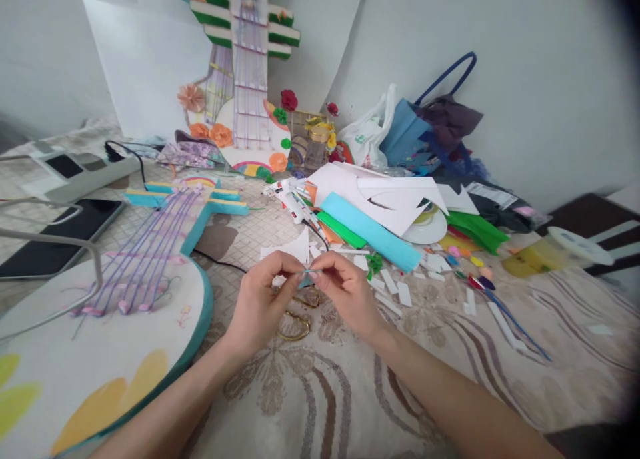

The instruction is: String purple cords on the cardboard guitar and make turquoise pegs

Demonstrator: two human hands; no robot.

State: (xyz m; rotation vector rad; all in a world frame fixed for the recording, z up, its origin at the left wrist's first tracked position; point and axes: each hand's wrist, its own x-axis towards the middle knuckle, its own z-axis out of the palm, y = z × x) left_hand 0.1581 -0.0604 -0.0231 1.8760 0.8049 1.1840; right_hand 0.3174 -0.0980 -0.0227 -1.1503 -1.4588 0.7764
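Nearest the camera, a person's bare left forearm (185, 395) and right forearm (450, 385) reach in from the bottom edge, meeting at the centre over a patterned tablecloth (280, 405). Between the fingertips is a small light-blue piece (305, 281), perhaps paper. The left hand (263, 295) pinches one side of it, thumb against forefinger; the right hand (347, 291) pinches the other, the two hands almost touching. The fingers hide much of the piece, so its exact shape cannot be told.

The step in hand looks like folding or shaping this scrap. The next move seems to call for a light, steady pinch from both hands, so that it neither slips nor creases wrongly.

Just below the hands lie gold-coloured loops (295, 339). To the left is a flat, guitar-shaped craft (125, 342) with blue edges and purple strings. Beyond the hands are a glue gun (291, 199), a light-blue roll (370, 231) and scattered white scraps (404, 293). At the back stands a taller stringed guitar shape (251, 105) trimmed with flowers.
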